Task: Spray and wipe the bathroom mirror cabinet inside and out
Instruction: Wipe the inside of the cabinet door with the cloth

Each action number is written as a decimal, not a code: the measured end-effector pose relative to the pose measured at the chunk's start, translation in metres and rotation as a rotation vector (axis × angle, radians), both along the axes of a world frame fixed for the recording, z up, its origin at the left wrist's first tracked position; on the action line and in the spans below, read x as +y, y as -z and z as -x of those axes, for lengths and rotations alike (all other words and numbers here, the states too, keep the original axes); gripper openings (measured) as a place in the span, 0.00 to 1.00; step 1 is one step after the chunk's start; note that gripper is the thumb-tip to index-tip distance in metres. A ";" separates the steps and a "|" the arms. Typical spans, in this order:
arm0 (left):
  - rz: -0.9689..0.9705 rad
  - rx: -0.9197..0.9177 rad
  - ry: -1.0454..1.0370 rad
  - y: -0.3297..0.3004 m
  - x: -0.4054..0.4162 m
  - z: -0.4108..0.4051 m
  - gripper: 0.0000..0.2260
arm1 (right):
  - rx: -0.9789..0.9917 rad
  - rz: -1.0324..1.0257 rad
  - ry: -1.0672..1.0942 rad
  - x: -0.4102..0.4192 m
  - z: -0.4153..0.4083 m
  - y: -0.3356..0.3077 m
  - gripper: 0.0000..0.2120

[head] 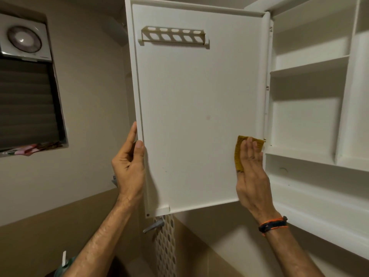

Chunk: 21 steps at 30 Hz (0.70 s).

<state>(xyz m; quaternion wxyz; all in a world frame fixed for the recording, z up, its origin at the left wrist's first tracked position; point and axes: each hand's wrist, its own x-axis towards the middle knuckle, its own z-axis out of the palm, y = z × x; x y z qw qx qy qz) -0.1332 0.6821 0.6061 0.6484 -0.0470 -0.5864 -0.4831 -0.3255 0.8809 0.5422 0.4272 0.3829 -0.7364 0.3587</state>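
Beige bathroom walls frame the scene, with an exhaust fan at 10 o'clock and a louvred window below it. At centre hangs the open cabinet door, its white inner face toward you and its long axis vertical; the hinge edge runs along the 3 o'clock side, where the cabinet shelves stand open and bare. A perforated rack is fixed near the door's top. Your left hand grips the door's free edge at 9 o'clock, thumb on the inner face and fingers wrapped behind, steadying the panel. Your right hand lies flat, fingers straight, pressing a yellow cloth against the door's lower part at about 4 o'clock, just beside the hinge edge. Most of the unwiped face appears to lie toward 10 to 12 o'clock from the cloth, so the right hand is the nearer one for strokes up along the long axis.
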 end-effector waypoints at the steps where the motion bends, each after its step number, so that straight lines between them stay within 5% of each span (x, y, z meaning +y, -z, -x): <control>1: 0.007 -0.004 -0.001 0.001 0.000 -0.001 0.20 | -0.008 -0.009 0.003 0.001 -0.001 0.006 0.33; 12: -0.035 -0.092 0.086 0.039 -0.001 -0.005 0.20 | -0.108 0.026 -0.048 -0.027 -0.042 0.032 0.34; 21: -0.025 -0.092 0.128 0.035 -0.002 -0.006 0.21 | 0.030 -0.112 -0.179 -0.105 -0.131 0.030 0.36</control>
